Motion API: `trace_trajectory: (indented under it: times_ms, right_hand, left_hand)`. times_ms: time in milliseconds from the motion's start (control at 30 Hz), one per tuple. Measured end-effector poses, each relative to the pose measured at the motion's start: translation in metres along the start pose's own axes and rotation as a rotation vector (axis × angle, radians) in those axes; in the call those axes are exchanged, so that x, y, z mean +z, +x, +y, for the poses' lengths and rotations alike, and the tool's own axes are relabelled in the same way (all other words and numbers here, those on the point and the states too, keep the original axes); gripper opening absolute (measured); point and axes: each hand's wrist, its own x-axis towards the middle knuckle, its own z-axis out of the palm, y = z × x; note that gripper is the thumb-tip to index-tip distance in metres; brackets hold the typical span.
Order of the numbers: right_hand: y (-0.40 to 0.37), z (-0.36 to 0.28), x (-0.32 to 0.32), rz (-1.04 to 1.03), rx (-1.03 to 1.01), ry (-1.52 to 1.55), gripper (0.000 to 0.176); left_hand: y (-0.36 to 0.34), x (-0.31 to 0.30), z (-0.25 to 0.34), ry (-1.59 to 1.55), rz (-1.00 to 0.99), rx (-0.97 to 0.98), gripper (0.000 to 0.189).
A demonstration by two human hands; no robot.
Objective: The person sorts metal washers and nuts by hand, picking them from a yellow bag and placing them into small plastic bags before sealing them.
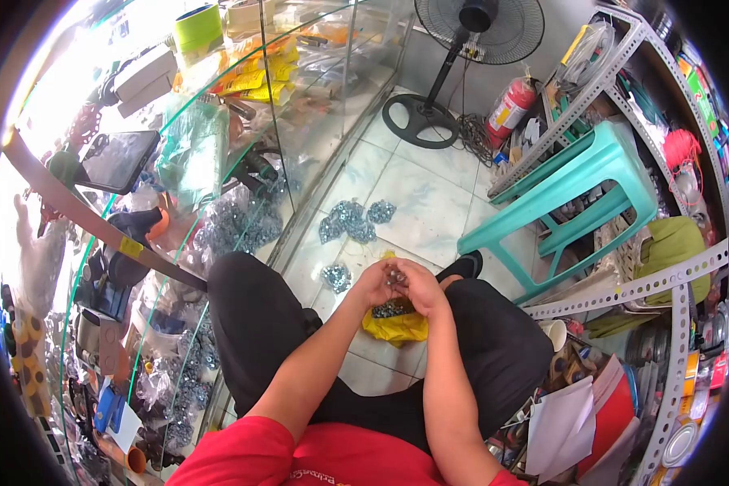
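My left hand (372,284) and my right hand (421,287) are cupped together, fingers curled around a few small metal pieces (395,278) that look like nuts or washers. Just beneath them, a yellow plastic bag (397,330) sits open on the tiles with more dark metal pieces (390,309) inside. Left of my hands lies a small clear bag of metal hardware (336,277). Farther forward on the floor are a larger clump of such bags (344,220) and a smaller bag (381,212). The exact kind of hardware is too small to tell.
A glass display case (300,174) stuffed with bagged hardware runs along my left. To the right, a green plastic stool (559,202) stands tilted beside metal shelving (624,301). A black fan (429,121) and a red fire extinguisher (511,105) stand ahead.
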Motion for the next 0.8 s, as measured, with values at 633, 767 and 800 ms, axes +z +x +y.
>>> trace_trajectory:
  times_ms: [633,767,800]
  right_hand:
    - [0.061,0.21,-0.045,0.312,0.063,-1.411,0.026]
    - [0.074,0.203,-0.058,0.232,0.103,-1.219,0.032]
    - [0.08,0.204,-0.061,0.232,0.047,-1.259,0.034]
  left_hand:
    - [0.006,-0.025,0.005,-0.101,0.142,0.054,0.036]
    - [0.005,-0.027,0.01,-0.128,0.05,0.037,0.046]
    - [0.005,-0.026,0.012,-0.143,0.035,0.038,0.047]
